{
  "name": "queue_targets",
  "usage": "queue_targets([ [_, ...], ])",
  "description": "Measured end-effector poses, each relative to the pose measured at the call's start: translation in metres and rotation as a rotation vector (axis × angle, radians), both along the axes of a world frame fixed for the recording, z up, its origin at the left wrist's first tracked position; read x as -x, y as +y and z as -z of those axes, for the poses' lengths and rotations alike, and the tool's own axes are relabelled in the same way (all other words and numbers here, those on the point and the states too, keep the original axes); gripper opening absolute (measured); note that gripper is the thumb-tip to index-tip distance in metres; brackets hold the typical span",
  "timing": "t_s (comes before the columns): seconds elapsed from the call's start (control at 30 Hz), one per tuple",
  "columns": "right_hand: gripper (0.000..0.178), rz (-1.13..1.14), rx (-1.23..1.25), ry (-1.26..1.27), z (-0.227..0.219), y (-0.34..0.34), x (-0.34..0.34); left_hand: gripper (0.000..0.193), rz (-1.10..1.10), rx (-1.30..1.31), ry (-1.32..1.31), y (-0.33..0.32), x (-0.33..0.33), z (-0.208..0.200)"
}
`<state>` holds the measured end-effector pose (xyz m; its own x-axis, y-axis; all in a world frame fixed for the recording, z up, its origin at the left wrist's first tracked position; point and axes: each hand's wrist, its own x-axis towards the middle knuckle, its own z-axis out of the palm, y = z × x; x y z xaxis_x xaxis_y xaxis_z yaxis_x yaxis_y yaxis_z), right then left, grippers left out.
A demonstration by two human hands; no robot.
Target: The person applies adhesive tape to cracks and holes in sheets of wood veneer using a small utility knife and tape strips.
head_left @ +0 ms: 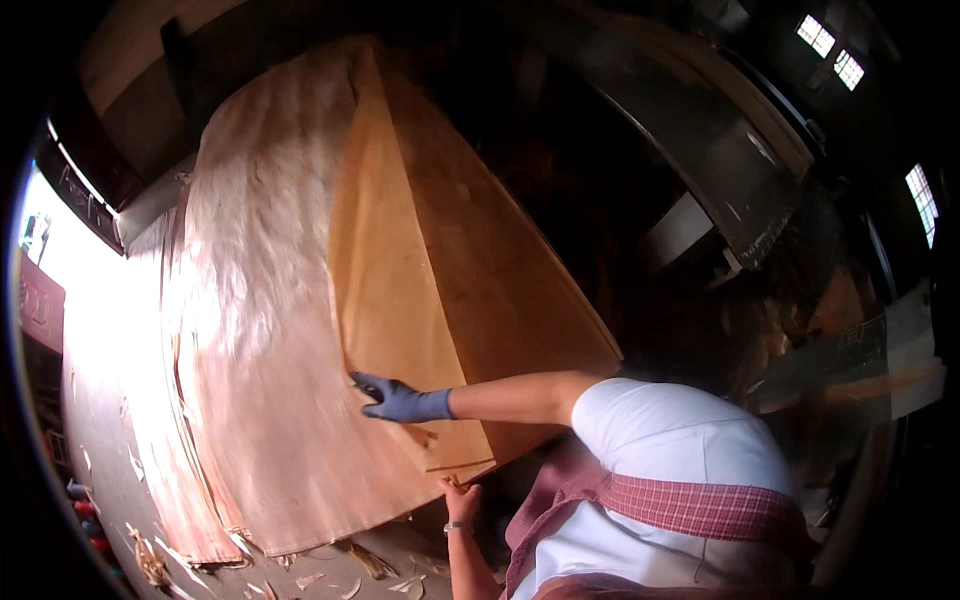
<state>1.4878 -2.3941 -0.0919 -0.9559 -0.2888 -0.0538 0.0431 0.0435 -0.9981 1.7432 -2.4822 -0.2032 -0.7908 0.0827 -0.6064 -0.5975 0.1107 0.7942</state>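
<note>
My right hand (400, 400), in a blue glove, reaches across a tan wood veneer sheet (390, 250) to its left edge. The gloved fingers are closed around something dark and small that I cannot make out. Bare, with a band on the wrist, my left hand (460, 497) pinches the near corner of the tan veneer. Below the glove, a narrow strip (412, 434) hangs off along the sheet's edge. Under all this lies a broad, pale pinkish veneer sheet (270, 300), wavy and shiny. A browner panel (480, 260) adjoins the tan part on the right.
Splintered veneer scraps (375, 562) litter the floor by the near edge of the stack. More layered sheets (165, 400) show at the left, beside bright light from an opening. A long dark beam-like structure (690, 150) runs along the upper right, mostly in shadow.
</note>
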Motion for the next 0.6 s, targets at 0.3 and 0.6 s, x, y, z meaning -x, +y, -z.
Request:
queue_targets([
  [0.3,0.076,-0.212,-0.006,-0.054,-0.064,-0.143,-0.012,0.020,-0.493,-0.390,-0.186,-0.003,-0.005,-0.002],
  [0.6,0.043,0.372,-0.703,-0.026,-0.066,-0.004,-0.126,0.025,-0.583,-0.567,-0.511,-0.027,0.011,-0.080],
])
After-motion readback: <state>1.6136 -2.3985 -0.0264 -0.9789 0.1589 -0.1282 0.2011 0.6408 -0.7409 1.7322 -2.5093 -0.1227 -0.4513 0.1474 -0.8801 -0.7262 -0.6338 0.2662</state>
